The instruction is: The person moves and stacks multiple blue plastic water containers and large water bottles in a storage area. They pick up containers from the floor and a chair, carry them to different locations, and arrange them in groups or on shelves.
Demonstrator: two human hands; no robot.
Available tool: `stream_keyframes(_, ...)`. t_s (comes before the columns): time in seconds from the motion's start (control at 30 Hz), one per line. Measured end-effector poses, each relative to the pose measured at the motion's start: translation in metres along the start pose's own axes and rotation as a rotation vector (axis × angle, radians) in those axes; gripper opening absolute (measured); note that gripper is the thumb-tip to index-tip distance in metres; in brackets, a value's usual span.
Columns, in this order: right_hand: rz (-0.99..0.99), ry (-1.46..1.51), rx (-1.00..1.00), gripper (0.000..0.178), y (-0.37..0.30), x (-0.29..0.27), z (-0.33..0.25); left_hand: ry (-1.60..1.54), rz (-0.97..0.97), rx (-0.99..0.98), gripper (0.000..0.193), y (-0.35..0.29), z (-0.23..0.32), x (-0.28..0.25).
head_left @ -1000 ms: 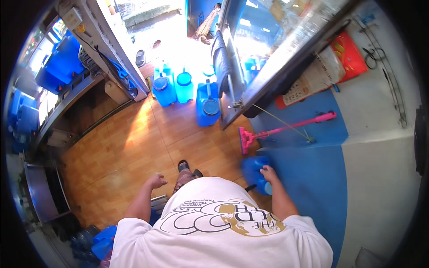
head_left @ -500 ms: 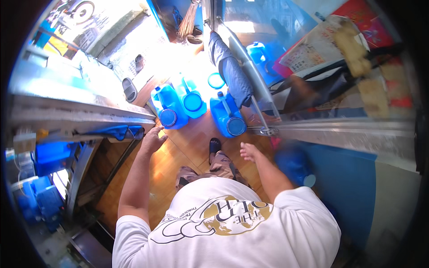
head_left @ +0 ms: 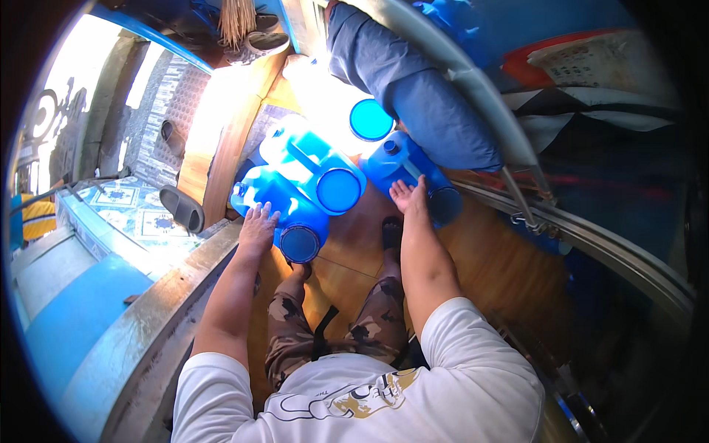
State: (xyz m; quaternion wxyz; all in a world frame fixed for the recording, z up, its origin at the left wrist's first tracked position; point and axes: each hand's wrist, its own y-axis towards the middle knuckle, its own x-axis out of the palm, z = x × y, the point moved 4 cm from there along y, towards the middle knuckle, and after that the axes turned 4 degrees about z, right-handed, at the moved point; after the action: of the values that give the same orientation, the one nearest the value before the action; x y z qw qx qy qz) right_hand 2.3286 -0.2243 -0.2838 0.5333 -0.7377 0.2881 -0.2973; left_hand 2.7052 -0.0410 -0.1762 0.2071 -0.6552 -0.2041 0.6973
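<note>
Several blue plastic water jugs stand close together on the wooden floor in front of me. My left hand [head_left: 258, 227] lies over the near side of the left jug [head_left: 284, 199], fingers spread; whether it presses on the plastic I cannot tell. Just behind that one is the middle jug [head_left: 316, 157], with a large round cap facing me. On the right, my right hand [head_left: 409, 196] is held palm up with fingers apart, by the handle of the right jug [head_left: 423, 159]. It has not closed round the handle. Farther back shows a blue round cap [head_left: 371, 119], its container washed out by glare.
A dark blue cushion-like bundle [head_left: 406, 81] hangs on the metal-framed door at the right, over the right jug. To the left are a sill [head_left: 162, 325] and a dark slipper [head_left: 182, 209]. A straw broom [head_left: 236, 22] and shoes [head_left: 266, 43] are at the back.
Both my hands have moved forward and down from near my body to the jugs. The view has shifted, so the jugs appear larger and nearer. My body leans farther forward.
</note>
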Motion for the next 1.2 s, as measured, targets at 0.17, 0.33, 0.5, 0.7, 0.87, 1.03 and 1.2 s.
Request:
stream_keyframes(0.17,-0.056,0.212,-0.209,0.063,0.008,0.014,-0.017,0.113,-0.026,0.17,0.028,0.025,-0.023,0.041)
stream_keyframes(0.33,0.087,0.438,-0.292,0.047,-0.038,-0.079,-0.015,0.116,-0.342,0.265,0.021,0.012,-0.018,0.044)
stream_keyframes(0.5,0.225,0.297,-0.409,0.033,-0.138,-0.225,-0.011,-0.105,-0.4,0.357,0.024,-0.037,0.049,0.022)
stream_keyframes(0.7,0.295,-0.45,-0.866,0.051,-0.261,-0.281,-0.021,-0.302,-0.428,0.349,0.04,-0.053,0.152,-0.01)
stream_keyframes(0.87,0.266,-1.37,-1.019,0.052,-0.306,-0.266,0.025,-0.582,-0.407,0.283,0.065,-0.082,0.248,-0.057)
stream_keyframes(1.03,0.299,-1.549,-0.794,0.066,-0.338,-0.325,0.036,-1.012,-0.903,0.256,0.101,-0.148,0.345,-0.073)
stream_keyframes(1.2,0.126,-1.405,-0.951,0.063,-0.352,-0.376,0.034,-0.972,-0.908,0.532,0.11,-0.191,0.42,-0.067)
